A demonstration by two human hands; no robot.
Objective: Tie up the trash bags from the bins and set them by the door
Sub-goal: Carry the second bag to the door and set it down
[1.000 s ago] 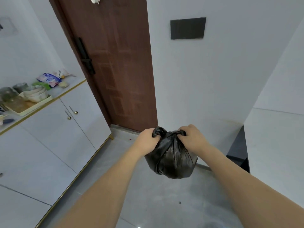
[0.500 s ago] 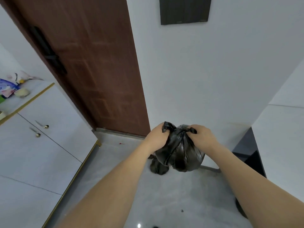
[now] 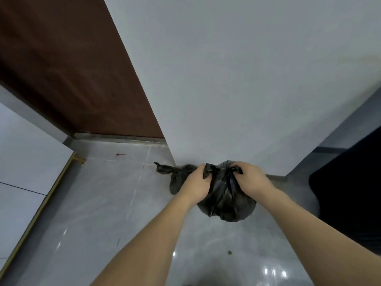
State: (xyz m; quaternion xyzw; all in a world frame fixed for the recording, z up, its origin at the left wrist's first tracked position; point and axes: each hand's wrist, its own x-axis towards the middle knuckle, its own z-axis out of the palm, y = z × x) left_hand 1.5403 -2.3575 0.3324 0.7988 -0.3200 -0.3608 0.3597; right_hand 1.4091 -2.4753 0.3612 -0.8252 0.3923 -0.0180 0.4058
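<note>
A full black trash bag (image 3: 226, 203) hangs low over the grey floor, close to the white wall. My left hand (image 3: 196, 184) grips one twisted ear of its knotted top and my right hand (image 3: 250, 179) grips the other. A second black trash bag (image 3: 177, 175), tied, lies on the floor just behind and to the left of it, against the wall's corner; my left hand hides part of it. The brown door (image 3: 72, 69) stands to the left of that corner, shut.
White cabinet fronts with a gold bottom trim (image 3: 35, 215) run along the left. A dark object (image 3: 350, 193) stands on the floor at the right. A small red scrap (image 3: 120, 154) lies near the door sill, and a speck of debris (image 3: 229, 253) on the tiles.
I have come closer to the wall and my view has tipped down. The held bag has dropped toward the floor, next to the bag lying there. Both hands keep their grip.
</note>
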